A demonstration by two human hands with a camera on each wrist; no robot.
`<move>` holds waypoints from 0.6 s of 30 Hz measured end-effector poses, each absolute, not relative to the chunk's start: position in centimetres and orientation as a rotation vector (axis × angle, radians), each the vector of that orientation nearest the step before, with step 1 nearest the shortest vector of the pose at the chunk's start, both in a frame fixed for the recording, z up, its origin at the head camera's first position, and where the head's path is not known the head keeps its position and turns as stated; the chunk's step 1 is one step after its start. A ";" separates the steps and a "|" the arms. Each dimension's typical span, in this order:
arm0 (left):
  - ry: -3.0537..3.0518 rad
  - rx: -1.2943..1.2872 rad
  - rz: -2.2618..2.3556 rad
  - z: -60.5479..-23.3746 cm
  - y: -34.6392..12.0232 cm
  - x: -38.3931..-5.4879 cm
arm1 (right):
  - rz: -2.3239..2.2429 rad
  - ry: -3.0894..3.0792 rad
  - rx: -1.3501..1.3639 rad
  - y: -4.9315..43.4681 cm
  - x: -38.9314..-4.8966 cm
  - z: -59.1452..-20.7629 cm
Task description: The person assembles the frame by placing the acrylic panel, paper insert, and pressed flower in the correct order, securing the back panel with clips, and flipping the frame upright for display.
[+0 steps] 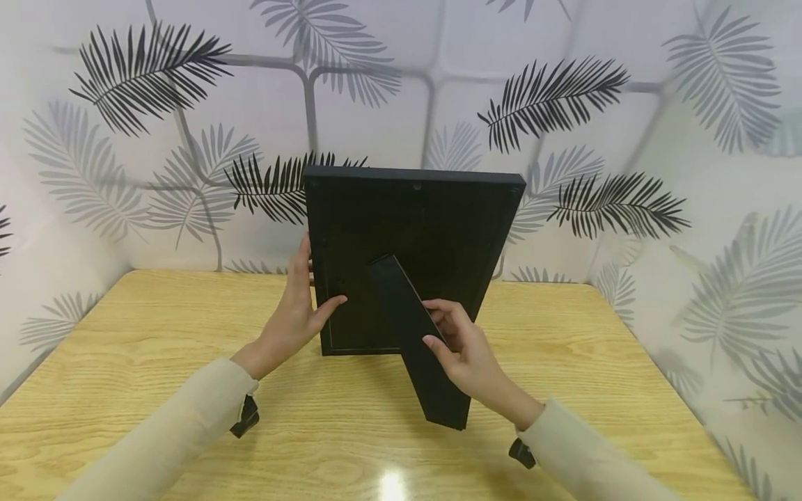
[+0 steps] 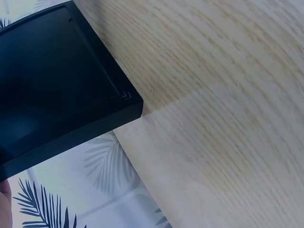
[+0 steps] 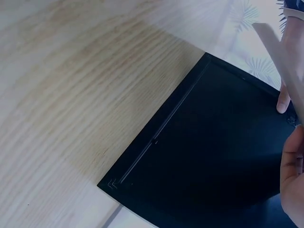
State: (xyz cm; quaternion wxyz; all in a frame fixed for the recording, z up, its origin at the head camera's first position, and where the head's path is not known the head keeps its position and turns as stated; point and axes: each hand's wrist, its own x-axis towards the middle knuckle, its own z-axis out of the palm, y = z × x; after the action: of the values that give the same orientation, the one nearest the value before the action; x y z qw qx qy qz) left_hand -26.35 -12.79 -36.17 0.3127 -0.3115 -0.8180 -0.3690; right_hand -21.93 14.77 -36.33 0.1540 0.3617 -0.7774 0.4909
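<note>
A black picture frame point(image 1: 351, 229) stands tilted at the middle of the table, its back towards me in the head view. From that back a black easel leg point(image 1: 416, 348) swings out, its lower end towards me. My left hand point(image 1: 291, 316) grips the frame's left edge, thumb on the back and the other fingers behind the edge. With thumb and fingers my right hand point(image 1: 466, 351) pinches the leg's right edge. The left wrist view shows a corner of the picture frame point(image 2: 52, 80); the frame's front is hidden. The right wrist view shows its back beside my right hand point(image 3: 294, 180).
Beneath the frame lies a light wood-grain table point(image 1: 188, 313). A pale curtain-like backdrop point(image 1: 388, 125) with grey and black leaf prints rises behind it and along the sides. Dark wrist devices show below both sleeves point(image 1: 182, 417).
</note>
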 end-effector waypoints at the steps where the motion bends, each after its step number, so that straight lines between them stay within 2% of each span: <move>1: -2.158 -0.821 -0.970 -36.2 -12.8 -26.3 | 1.416 -2.228 1.042 14.8 -21.7 -36.3; 18: -2.066 -0.823 -0.827 -36.8 -12.5 -27.0 | 1.472 -2.211 1.039 14.4 -20.9 -36.9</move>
State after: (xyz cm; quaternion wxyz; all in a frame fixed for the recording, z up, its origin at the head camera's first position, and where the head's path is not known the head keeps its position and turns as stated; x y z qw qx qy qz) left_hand -26.99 -12.53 -36.80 0.3752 -0.3217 -0.8071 -0.3229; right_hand -20.86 14.37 -36.94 0.1442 0.3604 -0.7671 0.5107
